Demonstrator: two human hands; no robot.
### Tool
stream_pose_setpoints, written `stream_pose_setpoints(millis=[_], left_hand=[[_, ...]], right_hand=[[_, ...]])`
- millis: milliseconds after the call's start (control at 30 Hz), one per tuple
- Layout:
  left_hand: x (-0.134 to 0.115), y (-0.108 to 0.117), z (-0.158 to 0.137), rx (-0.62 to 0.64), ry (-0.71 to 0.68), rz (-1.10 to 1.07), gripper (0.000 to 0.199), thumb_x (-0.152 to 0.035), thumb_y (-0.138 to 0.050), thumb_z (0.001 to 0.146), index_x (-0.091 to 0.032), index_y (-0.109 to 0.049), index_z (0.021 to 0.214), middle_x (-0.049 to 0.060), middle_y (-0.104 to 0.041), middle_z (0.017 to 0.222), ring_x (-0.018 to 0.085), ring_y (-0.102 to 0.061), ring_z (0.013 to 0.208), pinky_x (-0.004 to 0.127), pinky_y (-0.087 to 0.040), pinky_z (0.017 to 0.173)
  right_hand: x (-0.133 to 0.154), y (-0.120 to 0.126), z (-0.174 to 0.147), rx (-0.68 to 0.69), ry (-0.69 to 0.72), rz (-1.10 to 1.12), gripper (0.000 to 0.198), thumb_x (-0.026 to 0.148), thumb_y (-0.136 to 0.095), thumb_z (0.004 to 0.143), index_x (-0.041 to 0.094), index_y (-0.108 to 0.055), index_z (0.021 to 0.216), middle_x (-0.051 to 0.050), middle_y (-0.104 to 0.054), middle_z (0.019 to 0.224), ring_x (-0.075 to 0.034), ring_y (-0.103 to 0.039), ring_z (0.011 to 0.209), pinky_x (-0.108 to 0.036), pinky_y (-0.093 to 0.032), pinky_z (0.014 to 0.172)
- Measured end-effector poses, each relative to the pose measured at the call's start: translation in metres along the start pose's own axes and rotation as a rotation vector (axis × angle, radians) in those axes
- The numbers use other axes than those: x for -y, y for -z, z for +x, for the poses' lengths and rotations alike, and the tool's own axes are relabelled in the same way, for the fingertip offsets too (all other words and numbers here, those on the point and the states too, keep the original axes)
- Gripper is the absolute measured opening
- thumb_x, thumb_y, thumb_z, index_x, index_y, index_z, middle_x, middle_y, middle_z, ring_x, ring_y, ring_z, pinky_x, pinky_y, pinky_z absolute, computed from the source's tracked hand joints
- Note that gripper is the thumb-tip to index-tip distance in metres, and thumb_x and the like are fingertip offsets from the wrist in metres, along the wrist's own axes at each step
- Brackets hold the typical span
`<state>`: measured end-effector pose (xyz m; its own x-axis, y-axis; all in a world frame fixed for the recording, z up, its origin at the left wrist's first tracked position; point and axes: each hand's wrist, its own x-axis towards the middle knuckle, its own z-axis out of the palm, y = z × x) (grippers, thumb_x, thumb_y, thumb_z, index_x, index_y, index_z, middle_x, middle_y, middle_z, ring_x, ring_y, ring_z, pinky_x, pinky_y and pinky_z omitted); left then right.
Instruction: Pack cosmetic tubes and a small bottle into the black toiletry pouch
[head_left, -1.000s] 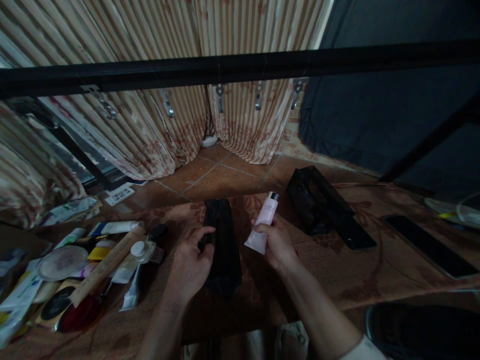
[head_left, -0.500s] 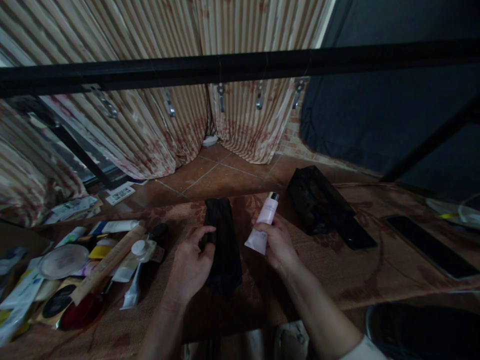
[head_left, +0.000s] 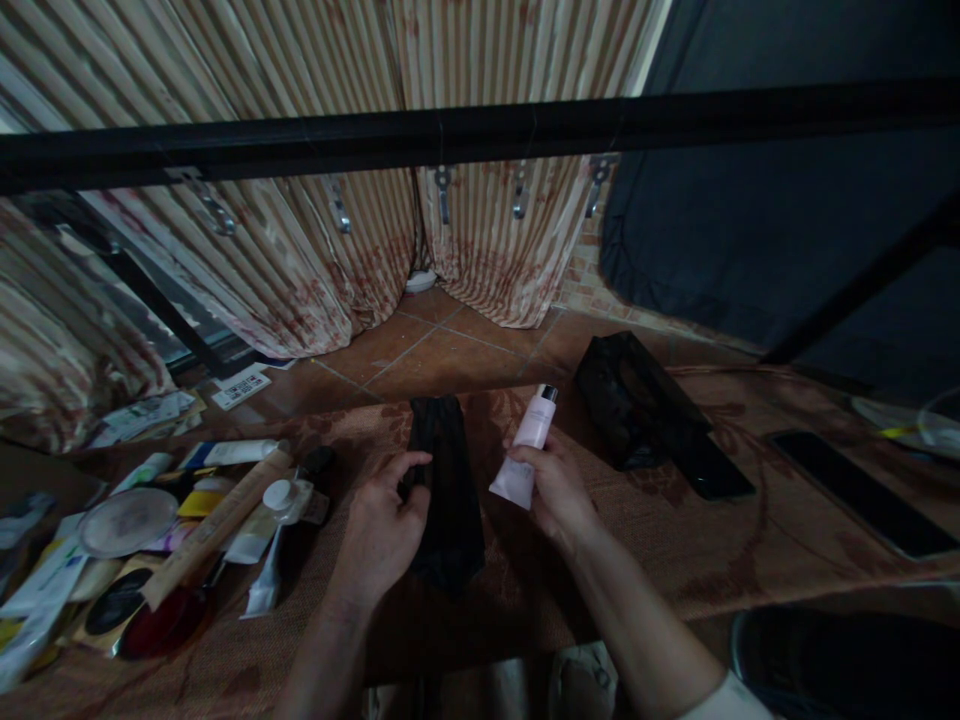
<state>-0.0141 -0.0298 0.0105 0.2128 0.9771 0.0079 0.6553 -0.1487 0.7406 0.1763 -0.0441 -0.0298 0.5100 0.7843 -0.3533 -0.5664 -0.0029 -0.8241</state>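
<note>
My right hand [head_left: 559, 490] is closed around a pale pink squeeze tube [head_left: 533, 430], which tilts with its silver cap up and its flat crimped end down. Just left of it, a long black pouch [head_left: 450, 500] lies on the patterned cloth. My left hand [head_left: 386, 520] is at the pouch's left edge, index finger and thumb curled on the dark fabric; the other fingertips are hidden. A gap separates the tube from the pouch.
On the left lies a pile of tubes, a round lidded container [head_left: 127, 522], a wooden ruler-like strip [head_left: 217, 525] and a white-capped bottle [head_left: 285, 500]. To the right are another black pouch [head_left: 622, 400] and a dark phone [head_left: 862, 490]. A black bar [head_left: 480, 135] crosses ahead.
</note>
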Motion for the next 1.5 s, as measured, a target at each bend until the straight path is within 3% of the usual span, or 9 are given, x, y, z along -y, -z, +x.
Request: stream_pose_setpoints(millis=[533, 767, 1000, 1200, 1500], left_hand=[[0.000, 0.000, 0.001, -0.031, -0.022, -0.006, 0.038, -0.019, -0.047, 0.079, -0.023, -0.068, 0.110, 0.003, -0.072, 0.106, 0.020, -0.068, 0.092, 0.033, -0.050, 0.081], [-0.002, 0.001, 0.000, -0.011, 0.002, 0.011, 0.040, -0.019, -0.046, 0.079, -0.022, -0.068, 0.112, 0.002, -0.072, 0.099, 0.017, -0.066, 0.074, 0.031, -0.050, 0.072], [-0.003, 0.001, 0.000, -0.009, -0.006, -0.014, 0.040, -0.019, -0.046, 0.079, -0.021, -0.068, 0.113, 0.004, -0.071, 0.105, 0.020, -0.067, 0.089, 0.033, -0.049, 0.080], [-0.001, 0.000, 0.002, -0.001, 0.007, -0.004, 0.041, -0.021, -0.045, 0.079, -0.021, -0.068, 0.113, 0.003, -0.071, 0.102, 0.019, -0.066, 0.078, 0.032, -0.048, 0.073], [-0.002, 0.001, 0.000, -0.005, 0.001, -0.008, 0.040, -0.019, -0.045, 0.079, -0.020, -0.068, 0.112, 0.003, -0.071, 0.099, 0.018, -0.064, 0.073, 0.032, -0.047, 0.071]], right_hand=[[-0.002, 0.002, 0.002, 0.005, 0.017, -0.035, 0.035, 0.022, -0.081, 0.047, 0.019, -0.065, 0.079, 0.002, -0.067, 0.068, -0.014, -0.057, 0.061, -0.028, -0.042, 0.059], [-0.001, 0.001, 0.001, -0.002, 0.024, -0.078, 0.042, 0.029, -0.088, 0.048, 0.019, -0.064, 0.080, 0.004, -0.063, 0.065, -0.012, -0.054, 0.057, -0.027, -0.042, 0.058], [0.000, -0.006, -0.006, 0.038, 0.113, -0.086, 0.041, 0.029, -0.087, 0.050, 0.020, -0.060, 0.080, 0.006, -0.059, 0.061, -0.008, -0.045, 0.048, -0.023, -0.034, 0.044], [-0.001, -0.004, -0.003, -0.015, 0.138, -0.073, 0.031, 0.031, -0.079, 0.059, 0.021, -0.056, 0.076, 0.010, -0.050, 0.051, -0.007, -0.042, 0.044, -0.020, -0.031, 0.041], [-0.009, 0.001, 0.001, 0.008, 0.187, -0.120, 0.030, 0.038, -0.077, 0.068, 0.021, -0.060, 0.086, 0.005, -0.061, 0.061, -0.010, -0.050, 0.048, -0.022, -0.037, 0.046]])
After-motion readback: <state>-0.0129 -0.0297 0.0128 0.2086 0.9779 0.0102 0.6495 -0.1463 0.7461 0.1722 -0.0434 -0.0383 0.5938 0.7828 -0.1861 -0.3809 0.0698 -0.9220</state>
